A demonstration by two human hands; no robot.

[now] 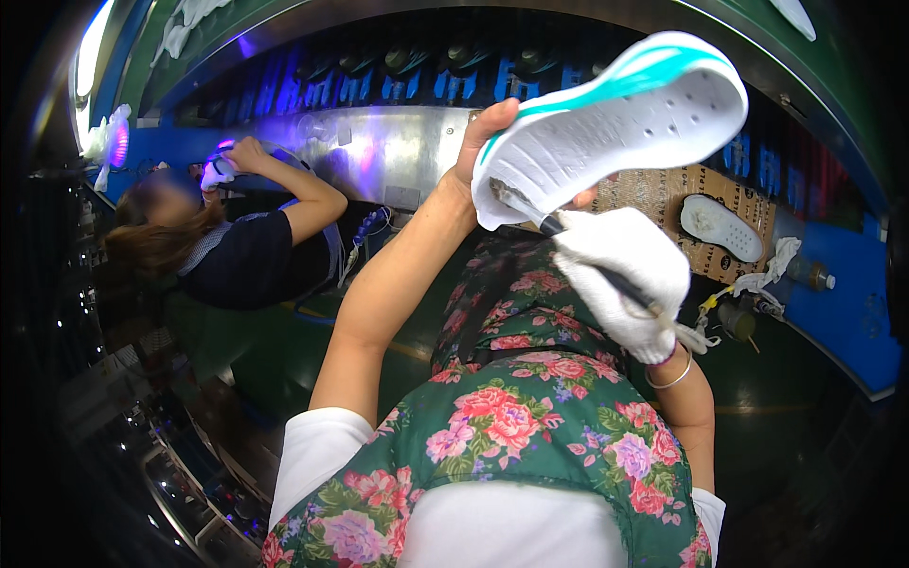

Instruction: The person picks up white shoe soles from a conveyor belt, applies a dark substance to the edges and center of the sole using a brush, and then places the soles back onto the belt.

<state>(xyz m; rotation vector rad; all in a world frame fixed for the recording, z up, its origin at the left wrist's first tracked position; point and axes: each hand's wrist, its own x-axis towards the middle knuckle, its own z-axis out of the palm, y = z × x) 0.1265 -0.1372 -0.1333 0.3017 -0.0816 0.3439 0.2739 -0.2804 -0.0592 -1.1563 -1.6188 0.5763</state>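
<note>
My bare left hand (485,142) grips a white shoe sole (603,135) with a teal band along its side wall. The hollow inner face is turned toward me, and a row of small holes shows at its far end. In a white knit glove, my right hand (621,266) holds a brush (548,221) with a dark handle. The bristles touch the inside of the sole at the end nearest my left hand. The fingers of my left hand behind the sole are mostly hidden.
Right of my hands, another white sole (721,227) lies on printed brown cardboard (653,202). Beyond it are a small bottle (811,273) and a jar (736,319) with a stick. A metal bench (419,142) runs ahead of me. A co-worker (241,241) sits at left, handling a shoe part.
</note>
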